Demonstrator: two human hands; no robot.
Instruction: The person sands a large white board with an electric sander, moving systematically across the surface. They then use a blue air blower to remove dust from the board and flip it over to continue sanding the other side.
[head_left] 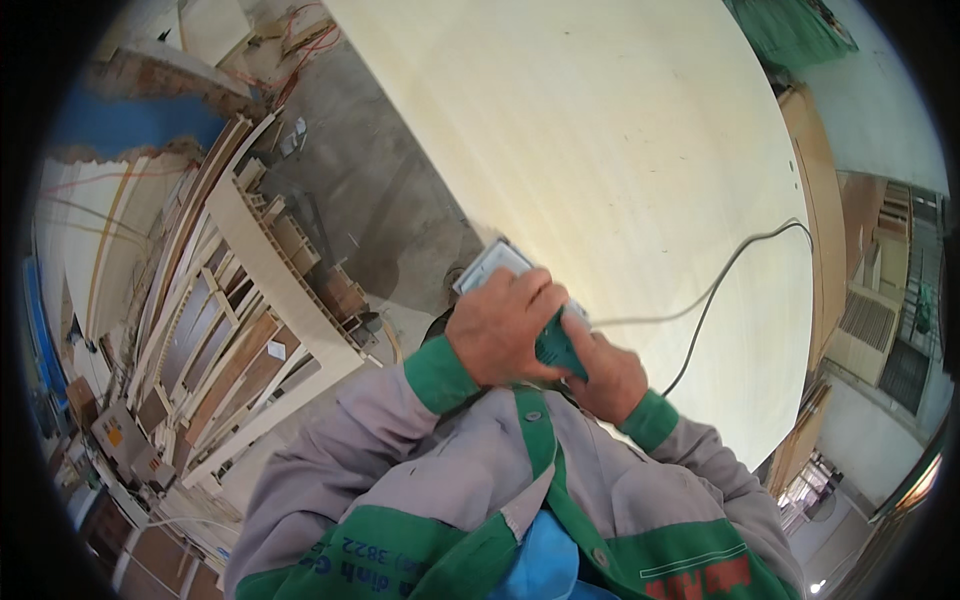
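Observation:
Both my hands are closed round a teal handheld power sander [560, 347] with a flat, pale grey rectangular plate [496, 262]. My left hand [503, 325] wraps over its body near the plate. My right hand [607, 372] grips the teal end, thumb along the top. The sander is at the left edge of a large pale wooden panel [620, 150], its plate tilted at that edge. Whether the plate touches the wood is hard to tell. My hands hide much of the sander's body.
A grey cord [712, 290] loops over the panel and past its right edge. On the left, wooden frames and strips [270, 250] lean in a stack beside grey concrete floor [370, 150]. Brown boards [815, 200] stand beyond the panel's right side.

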